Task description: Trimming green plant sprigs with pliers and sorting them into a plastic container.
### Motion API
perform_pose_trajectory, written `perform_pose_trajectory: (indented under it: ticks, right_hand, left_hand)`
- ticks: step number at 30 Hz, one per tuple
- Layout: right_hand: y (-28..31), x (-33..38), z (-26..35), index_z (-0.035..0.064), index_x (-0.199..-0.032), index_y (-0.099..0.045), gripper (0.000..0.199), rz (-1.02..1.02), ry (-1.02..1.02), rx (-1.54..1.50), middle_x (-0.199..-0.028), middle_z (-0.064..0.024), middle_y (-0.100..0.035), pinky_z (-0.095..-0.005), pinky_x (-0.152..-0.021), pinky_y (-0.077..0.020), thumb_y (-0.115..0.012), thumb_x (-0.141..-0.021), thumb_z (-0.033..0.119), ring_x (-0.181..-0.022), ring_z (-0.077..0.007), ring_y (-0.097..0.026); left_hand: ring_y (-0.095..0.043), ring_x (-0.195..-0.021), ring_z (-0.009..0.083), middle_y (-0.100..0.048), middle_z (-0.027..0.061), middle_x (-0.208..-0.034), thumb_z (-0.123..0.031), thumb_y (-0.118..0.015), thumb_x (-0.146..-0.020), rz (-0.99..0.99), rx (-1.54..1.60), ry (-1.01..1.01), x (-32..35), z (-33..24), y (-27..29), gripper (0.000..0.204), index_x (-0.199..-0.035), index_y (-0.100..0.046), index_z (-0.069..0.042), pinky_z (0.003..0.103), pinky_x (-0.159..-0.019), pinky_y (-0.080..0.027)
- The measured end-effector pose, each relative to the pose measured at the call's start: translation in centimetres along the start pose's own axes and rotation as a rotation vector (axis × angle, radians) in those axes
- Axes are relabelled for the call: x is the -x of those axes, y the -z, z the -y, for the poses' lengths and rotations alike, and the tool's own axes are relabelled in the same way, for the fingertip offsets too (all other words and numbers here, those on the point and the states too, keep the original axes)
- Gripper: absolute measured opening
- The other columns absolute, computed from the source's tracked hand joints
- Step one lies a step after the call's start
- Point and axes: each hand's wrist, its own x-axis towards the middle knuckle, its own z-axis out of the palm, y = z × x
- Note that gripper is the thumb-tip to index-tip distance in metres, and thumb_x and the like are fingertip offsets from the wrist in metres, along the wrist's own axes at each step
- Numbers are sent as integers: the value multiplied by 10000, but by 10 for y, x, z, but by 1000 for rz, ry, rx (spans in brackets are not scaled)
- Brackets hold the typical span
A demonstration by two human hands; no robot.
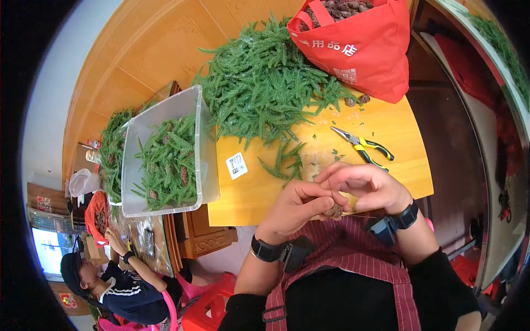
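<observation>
In front of my apron, my left hand (301, 207) is closed on a small brown pine cone (333, 211), partly hidden by the fingers. My right hand (372, 187) meets it there with fingers bent and tips pinched together beside the left fingertips; whatever they grip is too small to make out. Beyond both hands lies a loose green artificial pine sprig (284, 163) on the yellow tabletop (232, 201). To the right of the sprig rest long-nose pliers (361, 146) with yellow and black handles, their jaws toward the far left.
A large heap of green sprigs (265, 83) covers the table's far side. Behind it stands a red bag (359, 49) of pine cones. A clear plastic bin (207, 182) holds sprigs with cones at left. A white label card (236, 165) lies nearby. Another person (124, 292) works at far left.
</observation>
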Motion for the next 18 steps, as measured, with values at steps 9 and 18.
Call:
perform_pose_trajectory:
  ticks: [9, 18]
  right_hand:
    - [-8, -3, -4, -2, -895, -523, 135, -252, -146, -14, -803, -27, -561, -201, -610, -415, -501, -868, 129, -647, -66, -509]
    - [-6, -1, 1, 9, -896, -535, 131, -264, -99, 96, -848, -33, -571, -202, -634, -418, -502, -874, 133, -690, -71, -520]
  left_hand:
    - [-485, -592, 93, -627, 140, -829, -98, -552, -828, -88, 26, 16, -2, 8, -3, 182, -904, -607, 57, 235, -567, -419]
    - [-569, -661, 137, -625, 142, -852, -93, -528, -844, -89, 107, -10, 0, 14, -4, 169, -922, -601, 38, 235, -578, -449]
